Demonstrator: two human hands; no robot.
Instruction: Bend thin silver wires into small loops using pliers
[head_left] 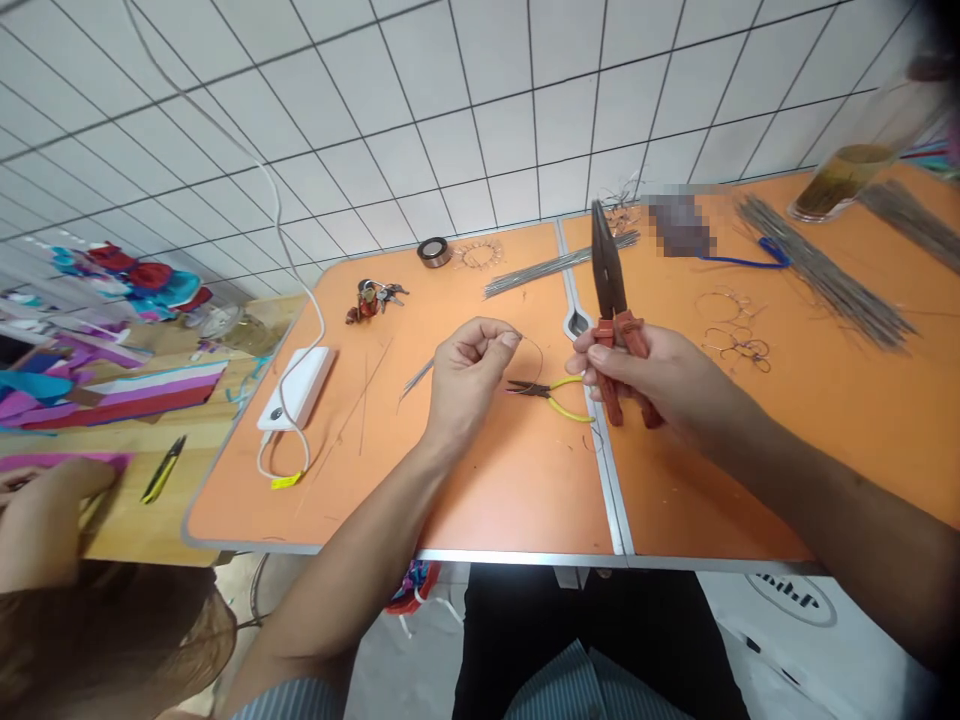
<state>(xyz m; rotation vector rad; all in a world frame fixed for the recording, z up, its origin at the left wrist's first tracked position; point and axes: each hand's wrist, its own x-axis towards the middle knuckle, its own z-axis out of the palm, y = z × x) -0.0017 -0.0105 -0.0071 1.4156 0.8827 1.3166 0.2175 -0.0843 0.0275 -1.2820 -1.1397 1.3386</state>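
Pinched between the thumb and fingers of my left hand is a thin piece of wire, which curves out to the right. My right hand is closed around the red handles of a pair of long-nose pliers, whose dark jaws point up. Between my hands, smaller pliers with yellow handles lie on the orange table. Straight wires rest partly behind my left hand. A bundle of cut wires lies beyond both hands.
Bent wire loops and a larger wire bundle lie at the right, near a cup of brownish liquid. Tape, keys and a white power strip are at the left. A co-worker's arm reaches over the wooden table beside a cutter.
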